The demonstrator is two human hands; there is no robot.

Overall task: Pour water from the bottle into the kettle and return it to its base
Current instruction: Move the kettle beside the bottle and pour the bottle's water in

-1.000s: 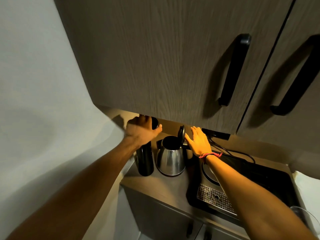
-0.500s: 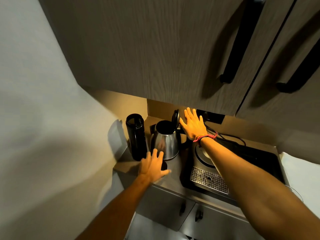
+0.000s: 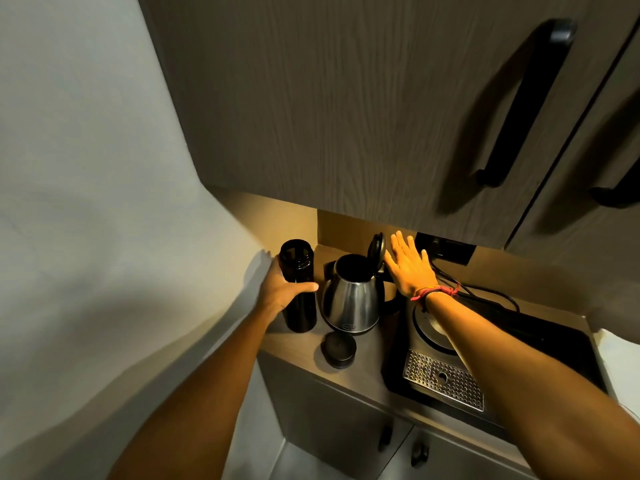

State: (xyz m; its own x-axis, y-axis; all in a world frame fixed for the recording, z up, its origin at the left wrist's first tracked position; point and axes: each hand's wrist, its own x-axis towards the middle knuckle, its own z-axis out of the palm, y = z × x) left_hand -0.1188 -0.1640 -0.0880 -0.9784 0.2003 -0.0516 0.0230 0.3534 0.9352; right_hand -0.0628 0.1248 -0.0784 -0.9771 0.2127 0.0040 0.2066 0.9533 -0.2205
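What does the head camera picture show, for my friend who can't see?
A person's left hand wraps around an open black bottle beside a steel kettle with its lid up. The right hand is flat and open by that lid. The bottle's cap lies on the counter.

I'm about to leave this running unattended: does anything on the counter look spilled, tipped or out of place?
Nothing stands out. The bottle stands upright and uncapped in the left hand, its cap lying flat on the counter. The kettle is upright, lid open, right hand beside it. No spill shows.
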